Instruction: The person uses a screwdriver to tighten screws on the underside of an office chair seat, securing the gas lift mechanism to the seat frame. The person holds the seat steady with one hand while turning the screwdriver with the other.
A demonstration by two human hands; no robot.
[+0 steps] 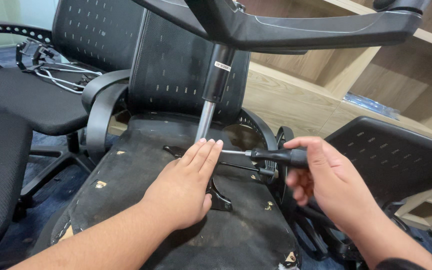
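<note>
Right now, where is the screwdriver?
In the head view, the screwdriver is right of centre, gripped in the right hand. Its shaft points left towards the left hand, just below the chair's silver gas cylinder.

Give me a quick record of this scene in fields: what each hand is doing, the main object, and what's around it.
Main object: upturned black office chair seat underside with silver gas-lift column
Left hand: flat on the seat underside, fingertips by the column base
Right hand: holds black-handled screwdriver, shaft pointing toward the column
Above: black plastic chair base arm
Surroundings: black mesh chairs, light wooden shelving
</note>
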